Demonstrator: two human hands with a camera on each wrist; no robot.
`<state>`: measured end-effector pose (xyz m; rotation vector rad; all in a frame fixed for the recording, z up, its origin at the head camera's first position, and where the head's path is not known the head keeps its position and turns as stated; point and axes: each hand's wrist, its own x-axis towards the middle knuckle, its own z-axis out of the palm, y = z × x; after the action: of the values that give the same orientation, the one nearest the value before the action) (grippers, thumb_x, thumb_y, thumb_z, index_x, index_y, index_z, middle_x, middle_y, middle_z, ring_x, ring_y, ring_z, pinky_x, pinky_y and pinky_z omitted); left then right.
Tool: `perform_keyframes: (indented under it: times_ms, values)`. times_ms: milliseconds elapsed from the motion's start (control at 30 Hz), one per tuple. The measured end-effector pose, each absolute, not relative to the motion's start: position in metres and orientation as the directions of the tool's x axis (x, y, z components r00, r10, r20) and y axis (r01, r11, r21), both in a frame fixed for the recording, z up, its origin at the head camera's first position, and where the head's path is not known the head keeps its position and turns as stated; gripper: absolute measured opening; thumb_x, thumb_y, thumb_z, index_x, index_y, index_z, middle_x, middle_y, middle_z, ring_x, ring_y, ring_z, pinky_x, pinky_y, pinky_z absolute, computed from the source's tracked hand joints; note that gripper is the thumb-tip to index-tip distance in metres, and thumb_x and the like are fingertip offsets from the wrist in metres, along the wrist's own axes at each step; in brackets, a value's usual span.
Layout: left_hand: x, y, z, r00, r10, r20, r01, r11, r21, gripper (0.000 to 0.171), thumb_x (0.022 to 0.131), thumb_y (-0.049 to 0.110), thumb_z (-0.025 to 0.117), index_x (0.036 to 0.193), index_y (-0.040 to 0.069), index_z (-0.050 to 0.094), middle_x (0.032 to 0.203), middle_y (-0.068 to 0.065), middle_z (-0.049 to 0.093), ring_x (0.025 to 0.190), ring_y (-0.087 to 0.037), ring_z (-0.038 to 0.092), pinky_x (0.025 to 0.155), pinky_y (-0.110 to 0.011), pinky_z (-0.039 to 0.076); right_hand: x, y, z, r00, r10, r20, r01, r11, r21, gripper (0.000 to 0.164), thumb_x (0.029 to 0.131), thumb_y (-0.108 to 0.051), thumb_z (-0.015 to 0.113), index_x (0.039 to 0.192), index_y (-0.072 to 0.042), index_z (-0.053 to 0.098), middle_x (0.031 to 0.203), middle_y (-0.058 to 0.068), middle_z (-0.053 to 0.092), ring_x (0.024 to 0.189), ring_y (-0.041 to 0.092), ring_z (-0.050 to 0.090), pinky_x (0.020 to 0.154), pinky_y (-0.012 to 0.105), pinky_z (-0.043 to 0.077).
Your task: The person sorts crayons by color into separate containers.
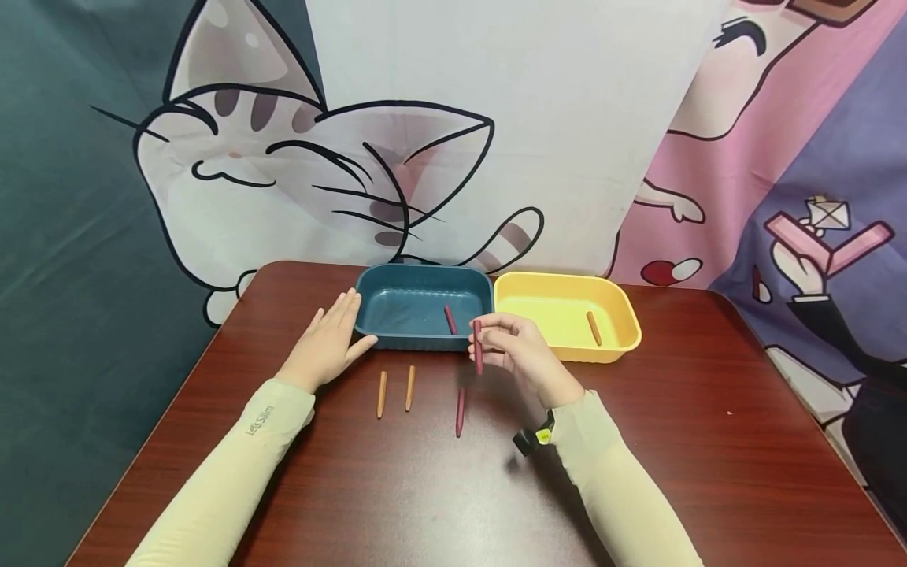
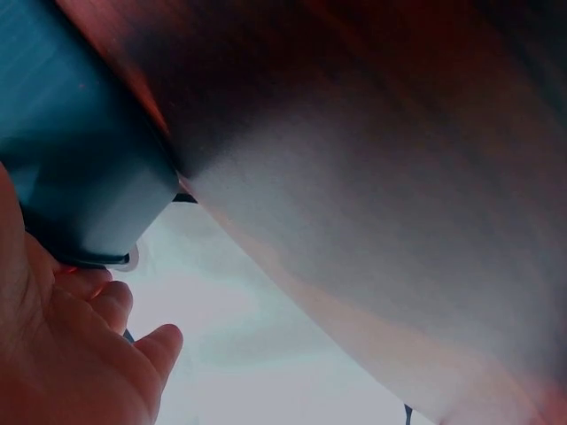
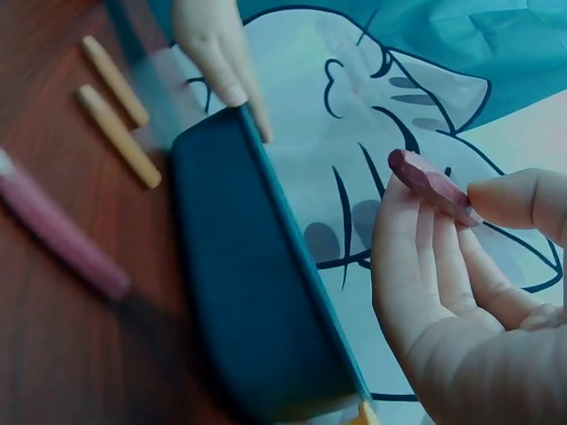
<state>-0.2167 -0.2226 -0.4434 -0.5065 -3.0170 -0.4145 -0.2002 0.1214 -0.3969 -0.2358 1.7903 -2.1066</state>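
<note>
Between thumb and fingers, my right hand (image 1: 523, 353) pinches a dark red crayon (image 1: 478, 358) near the front right corner of the blue bin (image 1: 407, 343). The right wrist view shows this crayon (image 3: 430, 184) lying across the fingers with the thumb on one end. My left hand (image 1: 322, 346) is flat with straight fingers, its fingertips at the bin's left side. One dark red crayon (image 1: 450, 320) lies inside the blue bin. On the table in front are another dark red crayon (image 1: 460, 413) and two orange-brown crayons, a left one (image 1: 382, 394) and a right one (image 1: 410, 388).
A yellow bin (image 1: 623, 346) stands close beside the blue one on the right, with an orange-brown crayon (image 1: 594, 328) in it. Both bins sit near the back edge of the dark wooden table (image 1: 680, 441). Behind it hangs a cartoon-cat cloth (image 1: 581, 157).
</note>
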Motion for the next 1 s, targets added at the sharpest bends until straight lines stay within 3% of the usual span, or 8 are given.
perform_keyframes:
  times_ms: [333,733,1000]
  values:
    - [-0.216,-0.223,-0.445,-0.947,0.308,0.091,0.321,0.912,0.254,0.087,0.104,0.054,0.049,0.16,-0.003,0.016,0.168,-0.02,0.014,0.155,-0.035,0.011,0.121,-0.06,0.014,-0.232,0.107,-0.383,-0.915,-0.371,-0.16,0.244,-0.192,-0.951,0.035,0.102,-0.005,0.057,0.132,0.013,0.051,0.101,0.006,0.07,0.086,0.016,0.068,0.081,0.029,0.06]
    - [-0.216,-0.222,-0.445,-0.947,0.305,0.1,0.32,0.914,0.25,0.086,0.103,0.053,0.05,0.16,-0.004,0.017,0.167,-0.02,0.015,0.155,-0.035,0.012,0.121,-0.06,0.015,-0.267,0.082,-0.386,-0.912,-0.317,-0.259,0.329,-0.188,-0.925,0.022,0.1,-0.01,0.063,0.12,-0.001,0.065,0.1,0.006,0.072,0.092,0.02,0.069,0.086,0.033,0.059]
    - [-0.216,-0.222,-0.445,-0.946,0.308,0.101,0.323,0.912,0.251,0.087,0.103,0.054,0.05,0.16,-0.003,0.016,0.167,-0.02,0.014,0.155,-0.036,0.013,0.121,-0.06,0.015,-0.283,0.068,-0.399,-0.929,-0.254,-0.268,0.296,-0.076,-0.952,0.029,0.099,-0.009,0.064,0.126,0.003,0.063,0.129,0.026,0.062,0.095,0.024,0.07,0.094,0.04,0.056]
